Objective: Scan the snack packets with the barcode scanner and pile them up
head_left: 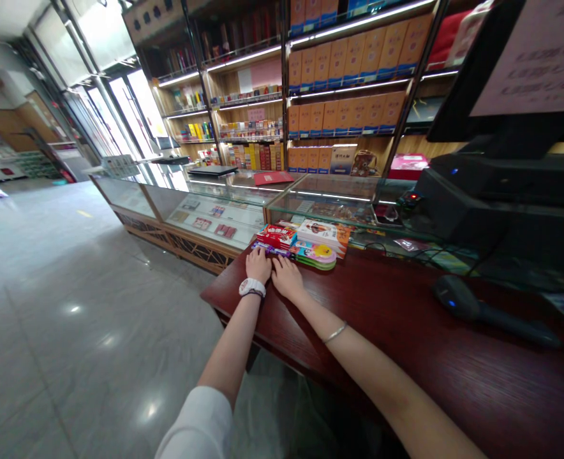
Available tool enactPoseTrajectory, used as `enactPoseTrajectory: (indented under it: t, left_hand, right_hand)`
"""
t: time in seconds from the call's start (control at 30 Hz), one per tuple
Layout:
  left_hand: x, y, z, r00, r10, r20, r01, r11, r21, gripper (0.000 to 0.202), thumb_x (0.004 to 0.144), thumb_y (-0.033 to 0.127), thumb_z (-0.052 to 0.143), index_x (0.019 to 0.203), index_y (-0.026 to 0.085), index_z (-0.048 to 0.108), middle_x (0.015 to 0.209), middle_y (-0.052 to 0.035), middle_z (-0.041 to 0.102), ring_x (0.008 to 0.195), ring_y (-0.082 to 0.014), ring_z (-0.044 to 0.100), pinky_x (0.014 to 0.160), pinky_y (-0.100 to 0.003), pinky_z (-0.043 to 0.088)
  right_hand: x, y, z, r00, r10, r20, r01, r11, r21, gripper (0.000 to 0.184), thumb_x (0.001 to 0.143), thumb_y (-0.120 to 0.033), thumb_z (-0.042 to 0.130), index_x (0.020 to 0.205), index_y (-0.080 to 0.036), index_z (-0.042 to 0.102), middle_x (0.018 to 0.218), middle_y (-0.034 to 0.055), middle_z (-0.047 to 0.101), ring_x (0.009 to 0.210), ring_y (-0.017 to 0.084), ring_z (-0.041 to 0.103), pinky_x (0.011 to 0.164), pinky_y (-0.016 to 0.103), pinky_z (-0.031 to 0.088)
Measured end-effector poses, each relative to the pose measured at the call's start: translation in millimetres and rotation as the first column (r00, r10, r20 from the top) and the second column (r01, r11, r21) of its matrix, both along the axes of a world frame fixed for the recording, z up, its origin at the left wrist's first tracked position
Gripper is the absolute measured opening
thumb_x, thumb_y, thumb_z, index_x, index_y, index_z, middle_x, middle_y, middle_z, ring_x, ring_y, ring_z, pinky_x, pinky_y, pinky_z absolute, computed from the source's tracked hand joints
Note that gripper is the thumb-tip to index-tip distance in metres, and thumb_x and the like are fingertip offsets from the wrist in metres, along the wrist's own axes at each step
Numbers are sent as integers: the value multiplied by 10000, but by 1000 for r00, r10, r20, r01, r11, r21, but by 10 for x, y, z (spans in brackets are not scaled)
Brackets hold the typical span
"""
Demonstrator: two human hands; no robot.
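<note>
My left hand [259, 265], with a white watch [252, 287] at its wrist, reaches to the near edge of a narrow purple packet [280, 252]. Its fingers point forward and rest at the packet. Close beside it lies my right hand [288, 278], palm down on the dark red table [358, 319], fingers stretched toward the same packet. Behind the packet is a red printed box [278, 236]. To its right sit a stack of colourful green-edged packs [314, 253] and a white-and-orange box [325, 234]. The fingertips' exact contact is too small to make out.
A black barcode scanner [459, 298] lies on the table at right, below a monitor [492, 76]. Glass display counters [215, 220] run behind and left. Shelves of orange boxes [349, 60] stand beyond. The table's left corner [205, 296] overhangs the grey floor.
</note>
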State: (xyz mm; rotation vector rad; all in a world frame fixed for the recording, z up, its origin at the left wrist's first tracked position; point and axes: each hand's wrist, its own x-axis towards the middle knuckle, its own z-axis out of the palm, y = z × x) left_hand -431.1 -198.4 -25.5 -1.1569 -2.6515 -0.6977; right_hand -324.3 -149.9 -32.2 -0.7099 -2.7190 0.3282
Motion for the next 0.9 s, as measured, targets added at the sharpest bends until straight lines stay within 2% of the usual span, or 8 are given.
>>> enactPoseTrajectory:
  t: [0.13,0.4,0.67,0.77,0.9]
  left_hand:
    - [-7,-21,-18,1000,25,5,-25,999,-21,478,885,130,388,1334,201,538,1476,-142,483,1377,-279,432,1166,-529,279]
    - [-36,-29,-39,999,50,19,-49,997,-63,527,890,125,371,1373,267,526,1502,-51,475,1404,-254,403,1176,-518,280]
    - [-16,-28,3,996,78,46,-77,997,-11,629,889,127,357,1507,239,337,1578,-59,353,1422,-226,377,1166,-486,326]
    - [30,-48,37,998,65,17,-64,996,-66,600,925,185,342,1523,222,306,1610,-59,276,1457,-249,315,1176,-500,304]
    - [149,-102,59,995,-10,-104,-6,988,-155,570,942,243,367,1510,199,340,1627,-71,216,1477,-298,260,1196,-550,227]
  right_hand:
    - [-99,43,-33,999,1,50,0,1000,-29,507,992,-279,312,1456,-107,423,1561,159,356,1431,267,346,1159,403,246]
    - [-172,85,-78,998,-4,59,7,999,-48,516,997,-289,304,1468,-109,410,1574,149,327,1450,259,318,1180,418,219]
    - [-76,85,-62,999,31,-13,-32,998,-45,529,970,-265,352,1466,-90,407,1578,144,323,1437,252,341,1177,416,255]
    - [7,47,-42,999,1,-48,0,1000,2,552,955,-276,393,1482,-114,390,1592,133,293,1461,273,289,1187,458,227]
    - [169,30,6,993,-43,-109,57,989,135,581,935,-296,460,1479,-105,398,1613,150,217,1493,315,182,1201,522,130]
